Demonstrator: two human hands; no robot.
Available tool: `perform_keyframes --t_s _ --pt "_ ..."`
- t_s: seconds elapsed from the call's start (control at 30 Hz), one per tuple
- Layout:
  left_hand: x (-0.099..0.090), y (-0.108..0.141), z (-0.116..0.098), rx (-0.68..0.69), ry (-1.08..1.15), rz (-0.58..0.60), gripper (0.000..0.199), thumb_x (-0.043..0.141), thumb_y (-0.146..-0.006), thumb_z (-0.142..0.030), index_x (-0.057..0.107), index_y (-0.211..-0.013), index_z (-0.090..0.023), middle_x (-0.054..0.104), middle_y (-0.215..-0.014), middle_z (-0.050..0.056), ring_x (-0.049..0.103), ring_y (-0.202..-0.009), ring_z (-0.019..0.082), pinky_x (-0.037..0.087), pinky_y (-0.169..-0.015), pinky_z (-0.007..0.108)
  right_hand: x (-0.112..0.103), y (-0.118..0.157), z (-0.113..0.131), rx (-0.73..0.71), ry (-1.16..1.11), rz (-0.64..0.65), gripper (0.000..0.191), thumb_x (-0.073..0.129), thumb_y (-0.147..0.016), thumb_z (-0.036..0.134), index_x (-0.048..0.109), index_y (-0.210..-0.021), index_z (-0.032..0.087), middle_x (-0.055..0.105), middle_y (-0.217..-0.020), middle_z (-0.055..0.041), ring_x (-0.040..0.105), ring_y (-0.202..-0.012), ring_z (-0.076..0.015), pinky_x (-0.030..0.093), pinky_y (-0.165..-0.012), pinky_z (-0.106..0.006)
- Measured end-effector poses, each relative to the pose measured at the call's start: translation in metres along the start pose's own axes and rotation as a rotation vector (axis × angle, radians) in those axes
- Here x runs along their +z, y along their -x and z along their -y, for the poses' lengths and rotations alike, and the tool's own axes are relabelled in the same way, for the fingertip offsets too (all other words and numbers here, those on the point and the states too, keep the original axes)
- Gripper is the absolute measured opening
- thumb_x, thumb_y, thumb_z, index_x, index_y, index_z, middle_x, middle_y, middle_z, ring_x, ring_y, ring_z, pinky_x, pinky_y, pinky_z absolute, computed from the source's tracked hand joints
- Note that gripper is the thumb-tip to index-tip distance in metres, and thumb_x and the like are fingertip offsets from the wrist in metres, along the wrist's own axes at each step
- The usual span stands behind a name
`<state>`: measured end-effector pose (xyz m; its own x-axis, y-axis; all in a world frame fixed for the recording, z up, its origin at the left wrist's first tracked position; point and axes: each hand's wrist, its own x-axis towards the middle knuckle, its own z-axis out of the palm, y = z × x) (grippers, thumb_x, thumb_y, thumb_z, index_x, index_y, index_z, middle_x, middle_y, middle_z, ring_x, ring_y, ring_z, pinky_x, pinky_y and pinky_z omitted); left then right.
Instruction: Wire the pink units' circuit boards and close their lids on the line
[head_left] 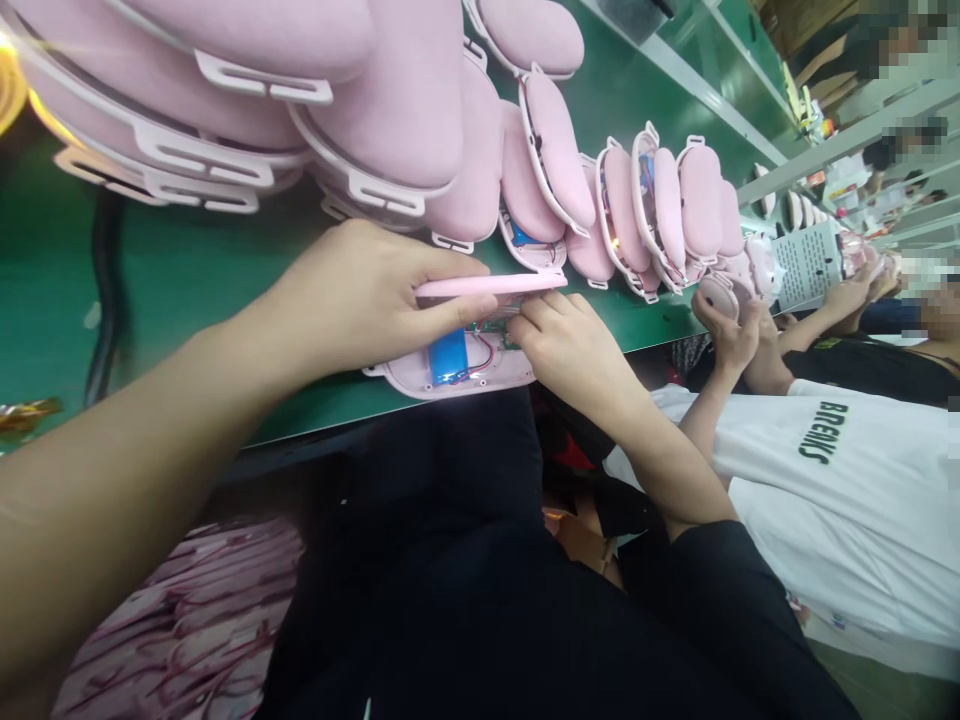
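Observation:
My left hand grips a pink cover panel edge-on, thumb below and fingers above. Under it, an open pink shell lies at the table's front edge. Inside that shell are a blue battery pack, thin red and black wires, and part of a green circuit board. My right hand is at the shell's right end, beneath the panel's far tip. Its fingers are curled together over the board area, and whatever they pinch is hidden.
Stacked pink padded shells with white strap loops fill the table's back left. A row of similar half-open shells runs right toward co-workers' hands. A black cable lies at left on the green table. Pink parts are piled below.

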<state>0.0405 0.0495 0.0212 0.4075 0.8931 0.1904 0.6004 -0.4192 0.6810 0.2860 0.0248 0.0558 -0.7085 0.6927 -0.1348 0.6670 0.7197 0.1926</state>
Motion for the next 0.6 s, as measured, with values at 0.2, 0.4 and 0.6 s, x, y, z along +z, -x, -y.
perform_keyframes --t_s 0.2,0.4,0.6 --pt "-0.002 -0.001 -0.005 0.017 -0.003 0.016 0.064 0.039 -0.101 -0.07 0.088 -0.114 -0.029 0.082 -0.092 0.001 0.07 -0.08 0.021 0.044 -0.075 0.032 -0.018 -0.021 0.004 0.035 -0.076 0.127 0.031 0.05 -0.108 0.007 0.08 -0.115 0.008 0.079 -0.114 -0.0183 0.067 -0.114 -0.0329 0.05 -0.1 -0.045" --pt "0.003 0.001 -0.008 -0.026 -0.061 -0.054 0.075 0.032 -0.1 -0.077 0.088 -0.111 -0.03 0.079 -0.091 0.003 0.067 -0.085 0.023 0.038 -0.074 0.031 -0.028 -0.039 -0.007 0.14 -0.195 0.296 0.026 0.056 -0.107 0.012 0.081 -0.114 0.014 0.081 -0.113 -0.0136 0.074 -0.102 -0.0273 0.056 -0.088 -0.038" --pt "-0.001 0.002 -0.007 -0.008 -0.081 -0.022 0.076 0.03 -0.102 -0.077 0.087 -0.106 -0.028 0.077 -0.083 0.004 0.064 -0.078 0.023 0.037 -0.071 0.035 -0.022 -0.035 -0.005 0.101 -0.218 0.241 0.029 0.051 -0.105 0.004 0.08 -0.109 0.011 0.08 -0.114 -0.0162 0.073 -0.105 -0.028 0.057 -0.094 -0.04"
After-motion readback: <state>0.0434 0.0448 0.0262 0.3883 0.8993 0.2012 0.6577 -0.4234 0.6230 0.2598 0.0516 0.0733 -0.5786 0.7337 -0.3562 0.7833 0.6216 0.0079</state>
